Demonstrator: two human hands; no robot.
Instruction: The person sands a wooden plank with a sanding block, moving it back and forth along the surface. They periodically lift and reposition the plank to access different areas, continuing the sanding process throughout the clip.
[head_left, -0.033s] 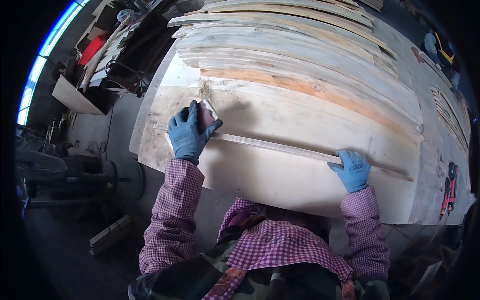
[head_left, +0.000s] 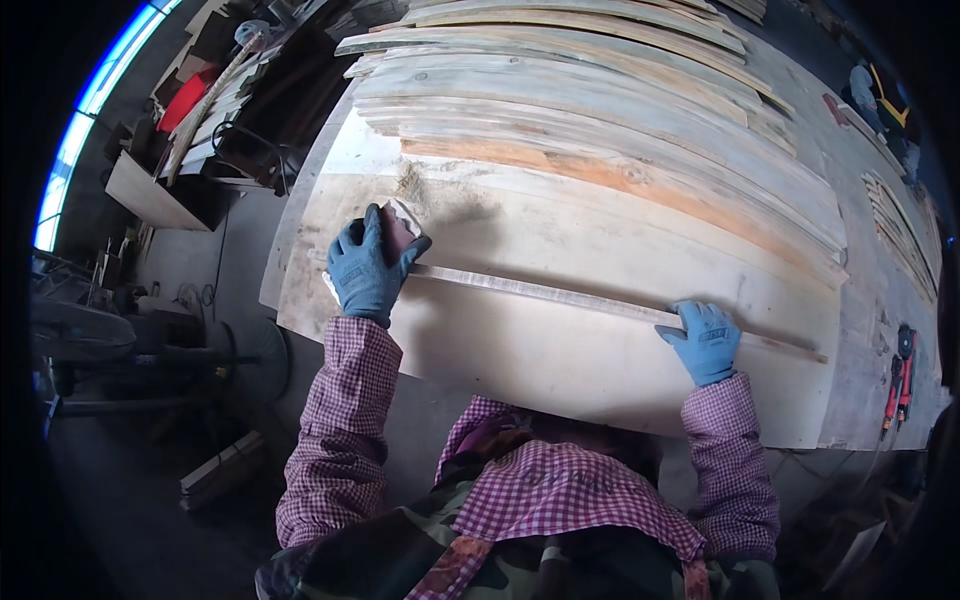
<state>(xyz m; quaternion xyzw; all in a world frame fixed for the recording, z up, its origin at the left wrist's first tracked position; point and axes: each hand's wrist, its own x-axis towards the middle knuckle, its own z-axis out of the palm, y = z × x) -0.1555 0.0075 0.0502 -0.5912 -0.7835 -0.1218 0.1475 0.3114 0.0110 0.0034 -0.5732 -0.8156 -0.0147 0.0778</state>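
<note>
A long, thin wooden strip [head_left: 540,290] lies across the near part of a pale board-topped table [head_left: 480,350]. At its left end, my gloved left hand [head_left: 368,268] is closed around a folded piece of reddish-brown sandpaper [head_left: 397,232] with a pale, ragged edge. The sandpaper sits over the strip; the contact underneath is hidden by the hand. My gloved right hand [head_left: 705,342] pinches the strip toward its right end, thumb on the near side. A little heap of sawdust [head_left: 411,183] lies just beyond the left hand.
Several long planks [head_left: 600,140] are stacked across the table's far side. Red-and-black tools [head_left: 900,375] lie at the right edge, with thin strips [head_left: 897,235] beyond them. On the floor at left are a wood block [head_left: 222,470] and dark machinery [head_left: 150,350].
My left hand has slid slightly left along the strip with the sandpaper. The right hand and the strip look unmoved.
</note>
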